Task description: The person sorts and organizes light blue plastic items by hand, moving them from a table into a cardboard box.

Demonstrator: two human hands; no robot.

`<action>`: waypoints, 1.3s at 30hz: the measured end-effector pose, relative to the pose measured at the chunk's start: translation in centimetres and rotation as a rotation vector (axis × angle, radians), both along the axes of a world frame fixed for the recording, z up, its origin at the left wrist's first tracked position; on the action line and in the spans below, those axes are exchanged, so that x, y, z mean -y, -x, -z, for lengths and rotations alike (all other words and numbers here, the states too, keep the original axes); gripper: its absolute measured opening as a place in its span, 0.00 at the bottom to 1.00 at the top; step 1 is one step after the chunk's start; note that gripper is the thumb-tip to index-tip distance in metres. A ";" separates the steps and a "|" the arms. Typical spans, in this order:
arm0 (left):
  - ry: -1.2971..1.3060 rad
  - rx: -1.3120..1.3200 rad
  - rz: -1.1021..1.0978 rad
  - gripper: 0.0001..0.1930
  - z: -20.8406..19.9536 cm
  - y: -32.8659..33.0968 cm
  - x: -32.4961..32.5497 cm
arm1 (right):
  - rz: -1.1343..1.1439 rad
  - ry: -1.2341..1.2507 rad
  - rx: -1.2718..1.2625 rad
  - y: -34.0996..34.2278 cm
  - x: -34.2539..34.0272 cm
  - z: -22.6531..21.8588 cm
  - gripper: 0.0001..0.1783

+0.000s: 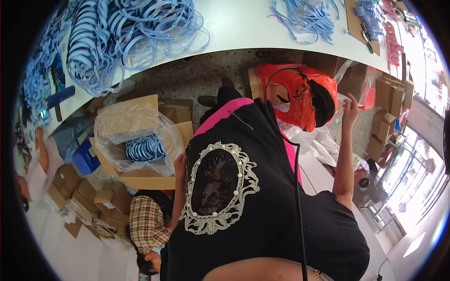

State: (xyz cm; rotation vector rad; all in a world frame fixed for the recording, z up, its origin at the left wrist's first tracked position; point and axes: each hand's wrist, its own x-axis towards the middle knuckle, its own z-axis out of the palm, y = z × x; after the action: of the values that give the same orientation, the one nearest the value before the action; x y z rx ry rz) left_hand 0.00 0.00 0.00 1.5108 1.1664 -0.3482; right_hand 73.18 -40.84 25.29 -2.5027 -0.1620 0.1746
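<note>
I'm watching the blue strap bundle (145, 149) lie crosswise inside the open carton (154, 181), left of the nearer left hand (180, 165), whose curled fingers' grip I can't tell, while the right hand (350, 110), well right of the carton, hangs loosely open.

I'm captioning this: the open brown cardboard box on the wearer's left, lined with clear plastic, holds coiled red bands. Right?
Not quite: the head view shows blue coiled bands in the open brown cardboard box, not red ones. The rest stands.
</note>
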 end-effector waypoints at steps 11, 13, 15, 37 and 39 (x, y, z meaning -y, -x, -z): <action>0.134 0.207 -0.298 0.20 -9.3 -21.1 -8.2 | 0.133 -0.200 0.178 3.1 0.3 6.4 0.21; 0.146 0.268 -0.293 0.21 -11.4 -24.4 -7.5 | 0.022 -0.092 0.107 3.1 -3.7 3.8 0.17; 0.114 0.341 -0.403 0.20 -12.0 -24.4 -5.2 | -0.181 -0.099 0.137 1.4 -9.1 3.6 0.16; -0.779 -0.402 -0.687 0.18 -11.5 -7.8 6.4 | -1.819 0.319 -0.406 13.7 -41.5 10.6 0.10; -0.843 -0.386 -0.522 0.30 -12.0 -8.4 1.1 | -1.824 0.330 -0.519 16.6 -42.7 11.1 0.11</action>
State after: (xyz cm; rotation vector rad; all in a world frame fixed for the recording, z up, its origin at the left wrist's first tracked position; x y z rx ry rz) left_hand 8.43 -1.10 11.98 1.7854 2.1280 0.2673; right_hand 56.57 1.83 14.17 -1.6351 -2.1712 1.5529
